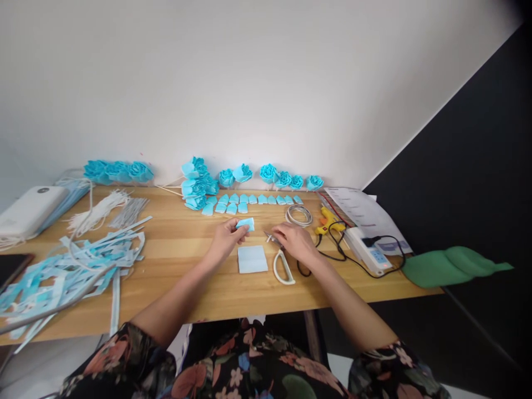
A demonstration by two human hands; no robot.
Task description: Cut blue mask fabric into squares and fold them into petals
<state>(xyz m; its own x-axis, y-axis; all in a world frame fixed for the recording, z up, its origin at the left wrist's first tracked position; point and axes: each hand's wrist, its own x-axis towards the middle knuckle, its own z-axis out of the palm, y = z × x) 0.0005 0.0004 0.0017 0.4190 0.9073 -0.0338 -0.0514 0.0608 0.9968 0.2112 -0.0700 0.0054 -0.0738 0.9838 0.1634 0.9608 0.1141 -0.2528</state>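
Note:
A small folded piece of light-blue fabric (245,224) is pinched between the thumb and fingers of my left hand (230,235), just above the table. My right hand (293,239) is closed over the middle of a pair of scissors, whose white handle loop (284,268) shows below it and whose dark tip points left. The hand hides part of the scissors. Between and below my hands, a pale-blue fabric square (252,259) lies flat on the wooden table.
Behind my hands lie rows of cut blue petals (249,199), with blue fabric flowers (195,183) along the wall. To the right are a tape roll (298,215), a yellow glue gun (330,220), cables and a power strip (368,252). Blue-white fabric strips (78,266) cover the left.

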